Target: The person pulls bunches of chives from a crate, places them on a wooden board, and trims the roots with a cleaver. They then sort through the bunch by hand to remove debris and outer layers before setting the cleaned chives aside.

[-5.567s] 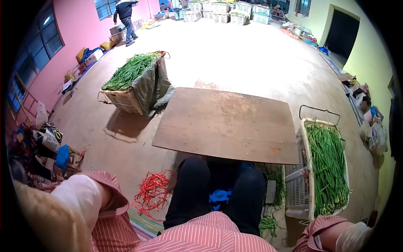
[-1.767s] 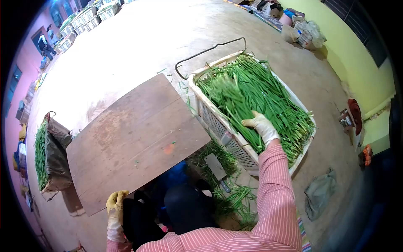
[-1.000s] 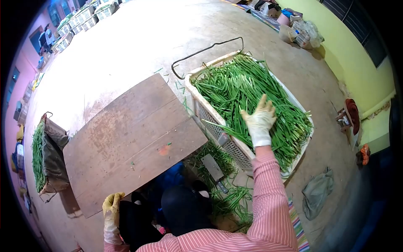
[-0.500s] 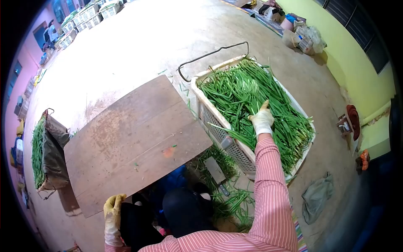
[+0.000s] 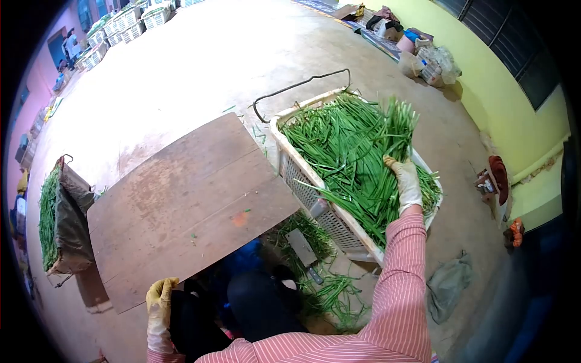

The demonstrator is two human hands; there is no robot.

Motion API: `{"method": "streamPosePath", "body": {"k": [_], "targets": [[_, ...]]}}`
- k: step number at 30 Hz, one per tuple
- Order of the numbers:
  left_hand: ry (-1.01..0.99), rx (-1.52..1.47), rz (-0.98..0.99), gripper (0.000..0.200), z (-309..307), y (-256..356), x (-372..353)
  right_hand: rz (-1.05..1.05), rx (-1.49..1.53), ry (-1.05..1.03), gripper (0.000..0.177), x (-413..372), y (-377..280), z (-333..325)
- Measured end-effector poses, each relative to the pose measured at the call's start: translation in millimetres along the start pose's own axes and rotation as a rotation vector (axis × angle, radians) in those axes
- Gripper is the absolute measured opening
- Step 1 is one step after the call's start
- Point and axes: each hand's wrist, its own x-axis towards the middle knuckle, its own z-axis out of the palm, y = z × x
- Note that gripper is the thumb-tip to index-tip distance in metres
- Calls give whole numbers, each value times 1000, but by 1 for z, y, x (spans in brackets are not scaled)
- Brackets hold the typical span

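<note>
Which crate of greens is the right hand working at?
The white crate right of the wooden board: the right hand grips stalks over it. The cloth-draped crate stands beyond the board's left edge, the stacked crates far back.

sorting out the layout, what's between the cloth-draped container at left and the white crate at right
The brown board lies between the cloth-draped container and the white crate, as the head view shows.

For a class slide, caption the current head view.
The right hand grips green stalks over a white crate beside a brown board.
</note>
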Motion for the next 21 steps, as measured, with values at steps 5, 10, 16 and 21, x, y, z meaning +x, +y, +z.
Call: {"method": "streamPosePath", "body": {"k": [5,10,16,21], "targets": [[22,75,14,29,0,-2,1,-151,-97,9,37,-18,-62,-7],[42,129,60,29,1,-7,2,-391,-431,-80,41,-36,-129,31],[91,211,79,29,-7,-5,-8,-400,-280,-385,59,-45,-149,129],[73,55,68,29,-19,-25,-10,-335,-344,-372,63,-21,-94,147]]}}
